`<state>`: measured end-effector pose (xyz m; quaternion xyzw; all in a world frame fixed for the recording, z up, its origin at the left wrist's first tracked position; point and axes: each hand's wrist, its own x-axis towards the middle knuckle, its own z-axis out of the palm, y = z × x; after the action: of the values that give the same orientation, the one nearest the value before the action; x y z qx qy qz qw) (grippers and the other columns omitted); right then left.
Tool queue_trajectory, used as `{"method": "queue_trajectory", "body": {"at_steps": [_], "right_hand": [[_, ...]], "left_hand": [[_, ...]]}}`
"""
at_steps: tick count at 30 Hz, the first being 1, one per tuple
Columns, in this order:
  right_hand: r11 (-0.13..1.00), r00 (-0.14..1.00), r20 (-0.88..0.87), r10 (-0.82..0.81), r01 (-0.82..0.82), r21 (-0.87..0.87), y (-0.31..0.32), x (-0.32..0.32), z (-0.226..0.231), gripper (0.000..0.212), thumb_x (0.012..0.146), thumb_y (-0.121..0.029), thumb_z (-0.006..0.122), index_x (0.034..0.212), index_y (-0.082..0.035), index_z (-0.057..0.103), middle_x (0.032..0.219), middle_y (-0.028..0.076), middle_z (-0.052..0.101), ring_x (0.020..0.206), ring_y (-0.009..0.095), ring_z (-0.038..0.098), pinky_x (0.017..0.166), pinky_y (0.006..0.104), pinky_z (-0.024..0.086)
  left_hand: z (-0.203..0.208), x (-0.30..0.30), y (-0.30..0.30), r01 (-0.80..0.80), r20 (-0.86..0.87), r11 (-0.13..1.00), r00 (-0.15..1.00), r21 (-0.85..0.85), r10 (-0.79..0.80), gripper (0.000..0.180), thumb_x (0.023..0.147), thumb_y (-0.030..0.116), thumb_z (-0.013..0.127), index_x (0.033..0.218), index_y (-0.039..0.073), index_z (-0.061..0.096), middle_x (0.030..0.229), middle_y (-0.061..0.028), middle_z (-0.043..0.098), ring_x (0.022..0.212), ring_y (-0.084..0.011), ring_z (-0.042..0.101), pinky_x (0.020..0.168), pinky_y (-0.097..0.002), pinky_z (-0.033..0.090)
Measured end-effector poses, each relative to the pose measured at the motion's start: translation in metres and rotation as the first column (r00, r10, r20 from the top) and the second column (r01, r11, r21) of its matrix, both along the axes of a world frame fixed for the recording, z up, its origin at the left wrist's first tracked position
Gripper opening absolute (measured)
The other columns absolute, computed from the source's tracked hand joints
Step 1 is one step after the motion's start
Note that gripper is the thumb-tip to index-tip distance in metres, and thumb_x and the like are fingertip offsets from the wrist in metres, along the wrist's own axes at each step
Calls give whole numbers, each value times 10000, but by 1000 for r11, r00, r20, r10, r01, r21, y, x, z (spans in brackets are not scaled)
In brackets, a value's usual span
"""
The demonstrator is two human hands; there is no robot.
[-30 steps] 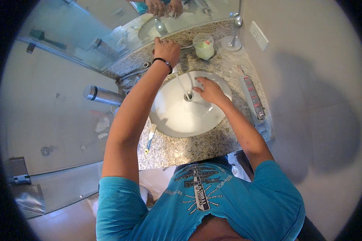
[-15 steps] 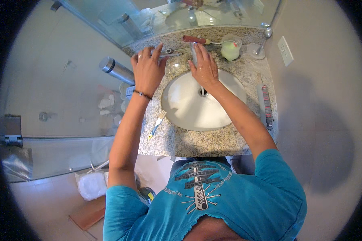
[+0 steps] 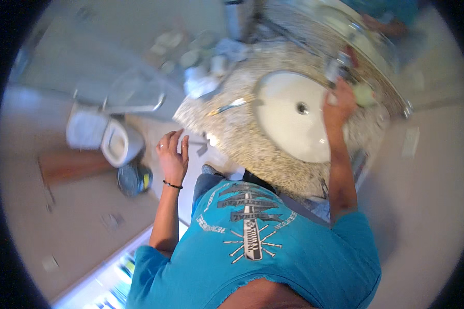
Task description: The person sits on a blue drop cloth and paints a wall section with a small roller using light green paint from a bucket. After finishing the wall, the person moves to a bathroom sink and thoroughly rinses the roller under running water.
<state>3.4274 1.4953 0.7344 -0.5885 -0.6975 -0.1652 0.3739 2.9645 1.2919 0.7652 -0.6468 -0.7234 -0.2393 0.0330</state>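
Note:
My right hand (image 3: 338, 103) reaches over the white oval sink basin (image 3: 288, 121) to its far rim, next to the faucet (image 3: 334, 68) and a pale green cup (image 3: 366, 95). Blur hides whether its fingers hold anything. My left hand (image 3: 173, 154) hangs off the near edge of the speckled granite counter (image 3: 237, 139), fingers spread and holding nothing. It wears a ring and a dark wristband. I wear a blue printed shirt.
A long thin item (image 3: 230, 106) lies on the counter left of the basin, with a blurred cluster of small containers (image 3: 203, 74) behind it. A white toilet (image 3: 113, 140), a brown mat (image 3: 69, 167) and a round dark object (image 3: 133, 179) are on the floor at left. A mirror (image 3: 376, 31) backs the counter.
The view has swung and blurred. My left hand has left the counter top and dropped down beside its edge. My right hand stays near the faucet.

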Motion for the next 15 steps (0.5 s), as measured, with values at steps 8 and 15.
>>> {"method": "queue_trajectory", "body": {"at_steps": [8, 15], "right_hand": [[822, 885, -275, 375, -455, -343, -84, -135, 54, 673, 1062, -434, 581, 1580, -35, 421, 1629, 221, 387, 1528, 364, 344, 1258, 512, 238], [71, -461, -586, -666, -822, 565, -190, -365, 110, 856, 1071, -623, 409, 1665, -41, 204, 1739, 203, 191, 1599, 372, 222, 1302, 530, 194]], "left_hand": [[-52, -67, -152, -470, 721, 857, 516, -213, 463, 526, 1043, 356, 673, 1451, 38, 578, 1364, -163, 642, 1171, -332, 653, 955, -417, 528], [-100, -135, -320, -580, 803, 772, 314, -261, 507, 509, 1103, 404, 568, 1450, 32, 598, 1255, -139, 699, 1138, -240, 667, 942, -366, 543]]}}
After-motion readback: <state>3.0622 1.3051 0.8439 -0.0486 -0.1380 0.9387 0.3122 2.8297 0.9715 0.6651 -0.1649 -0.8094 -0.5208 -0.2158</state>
